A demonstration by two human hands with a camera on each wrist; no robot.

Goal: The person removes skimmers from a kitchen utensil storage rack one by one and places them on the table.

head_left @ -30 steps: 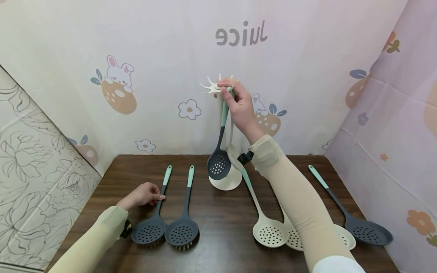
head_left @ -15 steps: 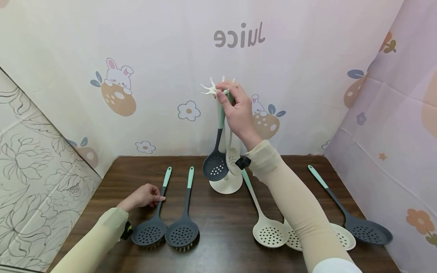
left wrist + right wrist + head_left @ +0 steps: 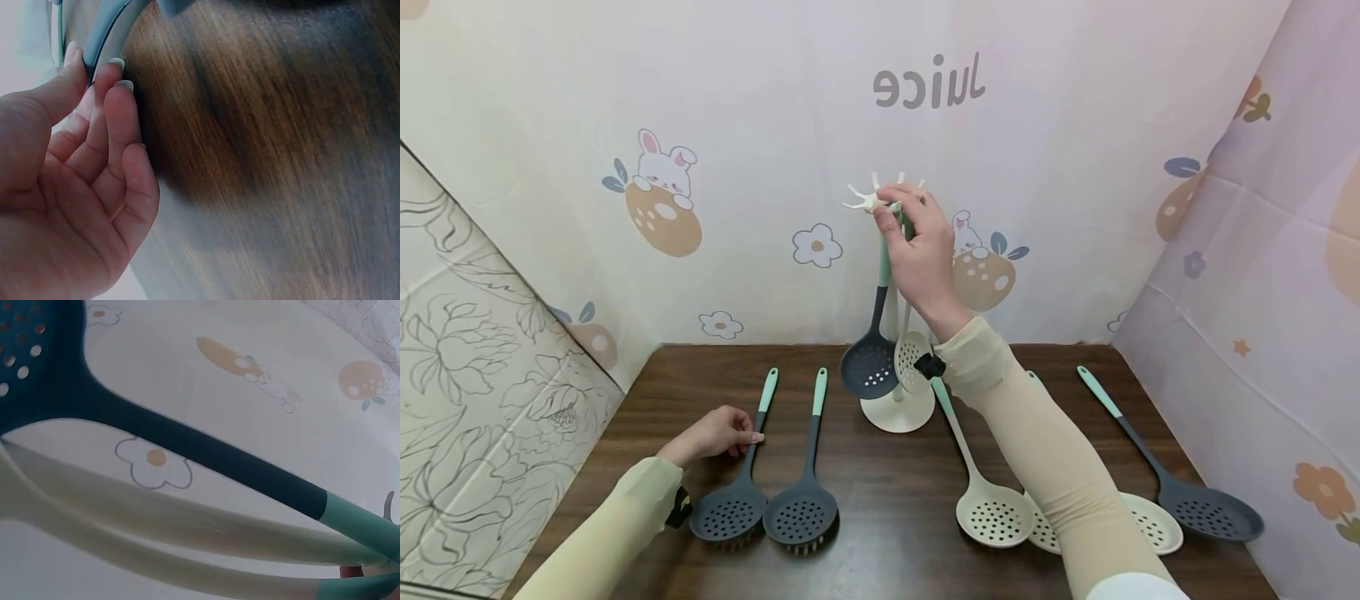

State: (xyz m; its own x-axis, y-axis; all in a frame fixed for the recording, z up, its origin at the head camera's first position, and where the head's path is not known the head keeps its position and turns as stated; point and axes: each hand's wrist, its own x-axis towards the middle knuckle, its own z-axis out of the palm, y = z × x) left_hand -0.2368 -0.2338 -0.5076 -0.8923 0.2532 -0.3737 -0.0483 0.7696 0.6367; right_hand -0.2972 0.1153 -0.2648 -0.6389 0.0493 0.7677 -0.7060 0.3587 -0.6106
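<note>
Mirrored grey lettering (image 3: 937,93) reads "Juice"; the left hand (image 3: 718,431) pinches a mint-handled dark-grey skimmer (image 3: 728,511), the right hand (image 3: 919,254) a mint-handled dark-grey strainer (image 3: 867,360) at a white pronged stand (image 3: 897,417).

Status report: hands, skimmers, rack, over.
Right hand holding dark skimmer at top of rack. Left hand pinching leftmost skimmer. Pale skimmer close beside dark skimmer.

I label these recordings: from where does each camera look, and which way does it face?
Head: on the head, facing forward and down at the table; left hand, right hand and sleeves show.
Left wrist: on that wrist, facing its hand, which pinches the leftmost dark skimmer.
Right wrist: on that wrist, facing the dark ladle, pale ladle and curtain; no hand shows clearly.
Head and right wrist share both ladles.
</note>
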